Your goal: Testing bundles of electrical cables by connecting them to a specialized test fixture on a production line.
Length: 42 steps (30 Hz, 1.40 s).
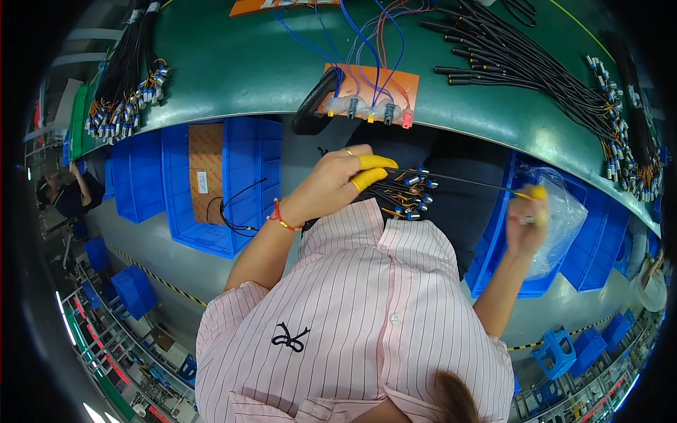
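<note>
A thin black cable (460, 180) is stretched across in front of me above my lap. Yellow finger covers sit on the thumb and forefinger of my left hand (342, 178), which pinches the cable at its left part. At the cable's right end, my right hand (527, 224) is closed on it; this hand is somewhat blurred, and its tip shows yellow too. Below the cable, a bundle of black cables (384, 192) lies on my lap, with blue-and-silver connectors (416, 196) and orange wires at the ends.
An orange board (370, 81) with coloured wires and small plugs sits at the green table's (233, 70) edge, beside a black curved piece (315, 106). Cable bundles lie left (127, 77) and right (522, 60). Blue bins (236, 236) stand below, one with a clear plastic bag (557, 225).
</note>
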Motion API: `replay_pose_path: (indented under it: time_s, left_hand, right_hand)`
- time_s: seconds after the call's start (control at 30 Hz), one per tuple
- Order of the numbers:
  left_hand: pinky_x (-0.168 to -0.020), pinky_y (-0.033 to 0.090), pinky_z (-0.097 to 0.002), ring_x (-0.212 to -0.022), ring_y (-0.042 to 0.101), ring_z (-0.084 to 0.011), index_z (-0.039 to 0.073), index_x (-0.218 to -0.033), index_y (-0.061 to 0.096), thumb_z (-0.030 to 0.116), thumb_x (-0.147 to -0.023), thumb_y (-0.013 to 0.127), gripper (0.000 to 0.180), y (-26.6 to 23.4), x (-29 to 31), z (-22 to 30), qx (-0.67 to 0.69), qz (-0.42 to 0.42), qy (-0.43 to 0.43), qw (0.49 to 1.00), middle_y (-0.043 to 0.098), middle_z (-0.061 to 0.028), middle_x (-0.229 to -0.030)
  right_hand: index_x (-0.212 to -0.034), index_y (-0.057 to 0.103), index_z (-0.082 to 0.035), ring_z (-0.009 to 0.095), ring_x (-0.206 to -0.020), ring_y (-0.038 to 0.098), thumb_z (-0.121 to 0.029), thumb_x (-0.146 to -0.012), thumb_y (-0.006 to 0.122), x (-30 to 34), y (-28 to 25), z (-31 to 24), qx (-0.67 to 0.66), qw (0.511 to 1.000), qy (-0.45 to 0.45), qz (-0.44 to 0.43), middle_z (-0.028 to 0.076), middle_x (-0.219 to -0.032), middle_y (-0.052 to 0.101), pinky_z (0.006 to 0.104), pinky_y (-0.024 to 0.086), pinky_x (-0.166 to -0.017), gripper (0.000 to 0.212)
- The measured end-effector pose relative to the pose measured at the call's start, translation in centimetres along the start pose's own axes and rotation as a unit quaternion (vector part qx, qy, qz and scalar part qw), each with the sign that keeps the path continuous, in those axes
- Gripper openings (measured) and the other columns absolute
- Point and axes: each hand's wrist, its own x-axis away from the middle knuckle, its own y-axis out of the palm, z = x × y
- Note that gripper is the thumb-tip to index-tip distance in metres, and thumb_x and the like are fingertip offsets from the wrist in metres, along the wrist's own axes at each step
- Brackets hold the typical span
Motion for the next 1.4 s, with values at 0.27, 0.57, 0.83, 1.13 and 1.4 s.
replay_pose_path:
  time_s: [0.27,0.57,0.83,1.13,1.4]
  left_hand:
    - [-0.074,0.049,-0.0269,-0.083,0.061,-0.0151,-0.001,-0.107,0.067,0.005,-0.09,0.063,0.019,-0.5,1.0,-0.3,0.305,0.121,-0.126,0.936,0.066,-0.0055,-0.089]
    - [-0.08,0.052,-0.0327,-0.091,0.062,-0.0204,-0.001,-0.107,0.06,0.025,-0.102,0.046,0.03,1.9,1.1,-1.1,0.61,0.105,-0.008,0.785,0.062,-0.0169,-0.108]
    - [-0.097,0.046,-0.0384,-0.112,0.058,-0.0262,-0.005,-0.125,0.051,0.018,-0.103,0.041,0.034,3.7,0.7,-0.5,0.506,0.219,-0.089,0.829,0.058,-0.0205,-0.124]
    - [-0.075,0.05,-0.0293,-0.086,0.061,-0.0183,-0.006,-0.123,0.051,0.02,-0.104,0.041,0.034,3.4,1.0,-1.3,0.436,0.195,-0.079,0.875,0.06,-0.0105,-0.092]
    - [-0.052,0.039,-0.021,-0.056,0.047,-0.0089,-0.004,-0.108,0.056,0.021,-0.104,0.042,0.029,3.2,0.8,-0.1,0.459,0.19,-0.111,0.861,0.047,-0.0007,-0.066]
  right_hand:
    - [-0.102,0.056,0.002,0.016,-0.076,0.044,-0.008,-0.097,0.05,-1.6,-1.5,-4.7,-0.144,0.926,-0.192,0.292,0.007,-0.084,0.048,0.0307,0.041,-0.073,0.013]
    - [-0.086,0.052,0.0,0.016,-0.066,0.033,-0.022,-0.083,0.05,-1.6,-2.2,-2.7,-0.034,0.998,-0.037,0.048,0.006,-0.073,0.039,0.0301,0.029,-0.064,0.023]
    - [-0.074,0.045,-0.004,0.016,-0.067,0.034,-0.017,-0.078,0.049,-2.2,-1.9,0.2,-0.018,0.995,-0.048,0.082,0.007,-0.07,0.039,0.0304,0.029,-0.067,0.014]
    - [-0.076,0.046,-0.003,0.016,-0.069,0.036,-0.016,-0.079,0.049,-2.7,-1.7,1.2,0.038,0.993,-0.067,0.092,0.009,-0.075,0.042,0.0296,0.03,-0.07,0.014]
    - [-0.076,0.047,-0.003,0.016,-0.07,0.037,-0.015,-0.081,0.05,-2.8,-1.5,1.4,0.053,0.993,-0.072,0.072,0.009,-0.077,0.043,0.03,0.032,-0.071,0.014]
